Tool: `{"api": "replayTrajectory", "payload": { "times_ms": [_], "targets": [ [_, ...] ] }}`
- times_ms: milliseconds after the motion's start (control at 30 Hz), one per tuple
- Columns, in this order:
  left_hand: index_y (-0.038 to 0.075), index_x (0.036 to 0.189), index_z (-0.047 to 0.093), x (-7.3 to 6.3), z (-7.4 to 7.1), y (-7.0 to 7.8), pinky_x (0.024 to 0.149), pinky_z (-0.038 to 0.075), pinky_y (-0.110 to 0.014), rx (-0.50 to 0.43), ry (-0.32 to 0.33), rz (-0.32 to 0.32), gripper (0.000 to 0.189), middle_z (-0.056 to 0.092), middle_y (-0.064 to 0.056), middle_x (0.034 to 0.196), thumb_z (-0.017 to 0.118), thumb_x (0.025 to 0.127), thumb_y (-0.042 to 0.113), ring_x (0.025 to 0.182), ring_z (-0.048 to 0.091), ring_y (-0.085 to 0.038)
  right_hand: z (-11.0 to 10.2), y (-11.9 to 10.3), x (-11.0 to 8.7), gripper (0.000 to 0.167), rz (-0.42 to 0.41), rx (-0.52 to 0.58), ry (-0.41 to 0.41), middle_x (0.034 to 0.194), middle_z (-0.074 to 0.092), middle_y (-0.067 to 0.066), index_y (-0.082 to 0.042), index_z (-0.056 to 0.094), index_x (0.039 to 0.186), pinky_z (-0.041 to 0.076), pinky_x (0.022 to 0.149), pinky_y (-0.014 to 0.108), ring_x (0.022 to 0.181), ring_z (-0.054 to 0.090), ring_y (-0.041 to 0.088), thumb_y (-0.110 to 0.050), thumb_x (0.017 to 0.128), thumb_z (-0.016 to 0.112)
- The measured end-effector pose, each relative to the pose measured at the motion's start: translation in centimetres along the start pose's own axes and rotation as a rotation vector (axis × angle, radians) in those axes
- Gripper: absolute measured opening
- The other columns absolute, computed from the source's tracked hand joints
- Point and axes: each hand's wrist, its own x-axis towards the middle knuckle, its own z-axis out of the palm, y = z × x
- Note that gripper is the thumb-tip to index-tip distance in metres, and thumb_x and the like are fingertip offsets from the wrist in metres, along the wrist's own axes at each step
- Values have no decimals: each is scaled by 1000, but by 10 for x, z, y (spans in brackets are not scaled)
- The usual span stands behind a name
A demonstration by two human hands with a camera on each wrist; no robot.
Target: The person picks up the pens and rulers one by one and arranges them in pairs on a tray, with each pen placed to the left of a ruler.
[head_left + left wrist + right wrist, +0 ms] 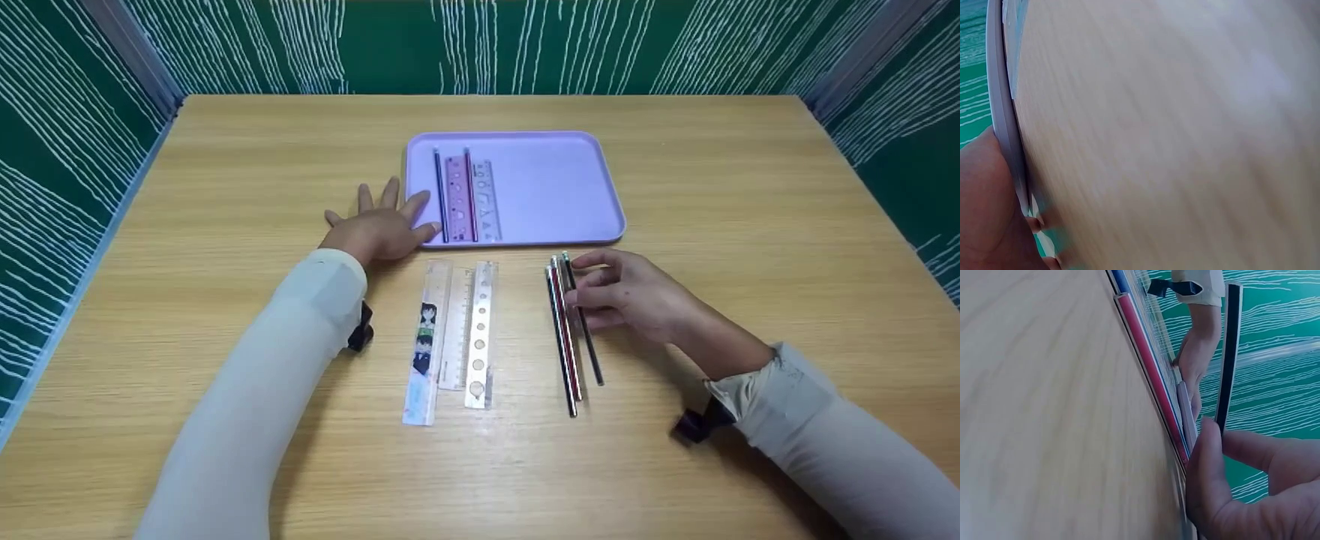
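Observation:
My right hand [626,296] pinches a dark pencil [1230,354] between thumb and fingers; in the right wrist view it is lifted off the table. Beside it on the table lie a red pencil [1148,354] and other dark pencils [559,345]. My left hand [382,231] rests with fingers spread at the near left corner of the purple tray [555,187], its thumb on the rim. Inside the tray, side by side at the left, are a dark pencil [440,199], a pink ruler [455,199], a red pencil [470,195] and a clear stencil ruler [487,202].
In front of the tray lie a cartoon-printed ruler [424,345], a clear ruler [455,330] and a ruler with round holes [480,337]. The wooden table [690,165] is bounded by green, white-striped walls [390,45].

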Motion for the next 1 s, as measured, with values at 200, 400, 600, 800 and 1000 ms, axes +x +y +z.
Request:
{"api": "replayTrajectory", "payload": {
  "times_ms": [200,400,600,800,1000],
  "targets": [
    [52,158,-9,1,0,0,105,-15,-86,-12,-7,-5,75,-28,0,169,27,97,78,150,-32,-43,-2,3,3,66,16,13,-26,116,59,6,-4,37,149,63,72,29,90,67,13,-12,95,73],
    [53,158,-8,-1,0,0,105,-16,-85,-19,-7,-2,75,-29,1,169,27,97,78,150,-32,-43,-2,3,4,56,1,36,-40,118,56,9,-8,38,146,62,64,30,87,70,20,-20,100,67],
    [53,158,-9,-1,0,-1,104,-15,-86,-18,-4,-3,75,-29,1,168,27,97,78,150,-32,-44,-1,4,5,43,-21,124,-90,113,59,8,-15,32,144,62,64,36,82,70,23,-23,107,53],
    [51,159,-7,0,1,0,105,-14,-86,-7,1,-5,75,-27,0,169,28,98,76,151,-31,-44,1,3,4,47,-23,145,-108,111,58,6,-17,27,149,63,66,38,84,70,23,-17,107,48],
    [50,160,-6,-1,1,2,106,-15,-85,-12,8,-7,74,-26,0,170,29,99,74,152,-30,-43,1,0,5,71,-67,149,-137,110,59,4,-15,23,152,63,66,35,87,72,20,5,93,55]
  ]
}}
